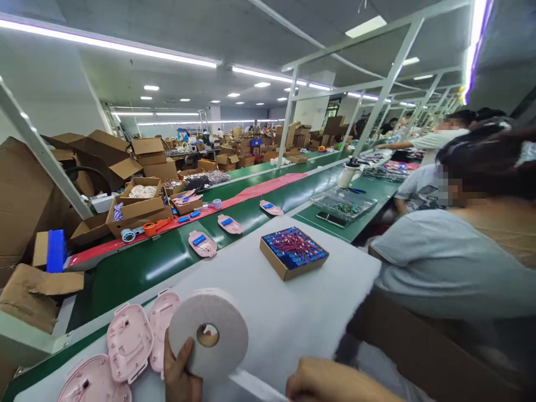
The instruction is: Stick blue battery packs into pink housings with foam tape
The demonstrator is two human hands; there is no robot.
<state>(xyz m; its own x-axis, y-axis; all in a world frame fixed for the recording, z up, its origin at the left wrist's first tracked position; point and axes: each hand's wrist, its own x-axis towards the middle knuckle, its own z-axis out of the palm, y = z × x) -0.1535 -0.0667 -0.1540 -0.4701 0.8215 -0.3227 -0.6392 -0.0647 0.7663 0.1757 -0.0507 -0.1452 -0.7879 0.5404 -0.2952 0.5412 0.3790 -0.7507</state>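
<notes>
At the bottom of the head view my left hand [180, 371] grips a large white roll of tape [208, 334], thumb on its face near the core hole. A strip of tape [257, 386] runs from the roll to my right hand [330, 382], whose fingers are closed on the strip's end. Both hands are over a white foam-covered table [293, 312]. Pink plastic shells [128, 340] lie just left of the roll.
A cardboard tray of blue cells with red wires [293, 252] sits on the white table. A green conveyor [159, 262] carries pink shells with blue cells [202, 243]. Cardboard boxes [138, 206] pile up at left. A seated person in a grey shirt [444, 262] is close on my right.
</notes>
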